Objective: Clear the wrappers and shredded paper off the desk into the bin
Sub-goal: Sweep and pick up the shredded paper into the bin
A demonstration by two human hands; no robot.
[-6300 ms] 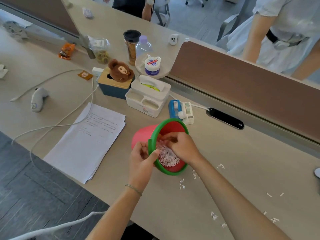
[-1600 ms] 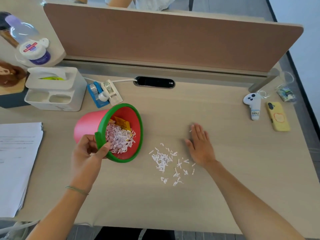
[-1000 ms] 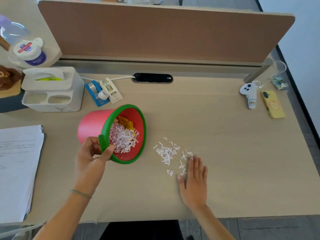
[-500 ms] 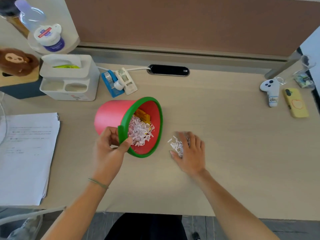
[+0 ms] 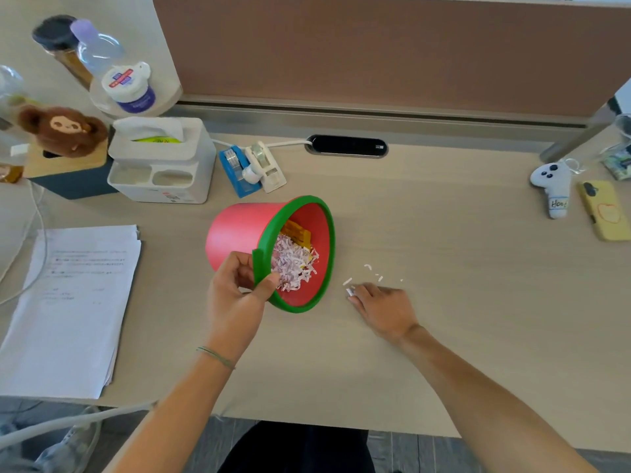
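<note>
Two bare hands work over the pale wooden desk [image 5: 461,336]. The left hand [image 5: 235,298] grips the small red plastic bin with a green rim [image 5: 239,230]: the thumb lies inside the rim and the fingers curl around the outer wall. The bin is tilted on its side, its mouth turned toward the right hand [image 5: 386,308]. Inside it, just beyond the left thumb, lies a heap of white and pink shredded paper [image 5: 293,264], and behind that heap an orange-yellow wrapper [image 5: 298,233]. The right hand rests on the desk with the fingers curled under; white scraps show at the fingertips, and it seems to pinch them. Just beyond this hand a few loose white paper shreds [image 5: 374,273] lie on the desk, between it and nothing else, near the bin's mouth. Farther behind the bin stand a blue and white tape dispenser [image 5: 252,169] and a white tissue box [image 5: 160,162].
</note>
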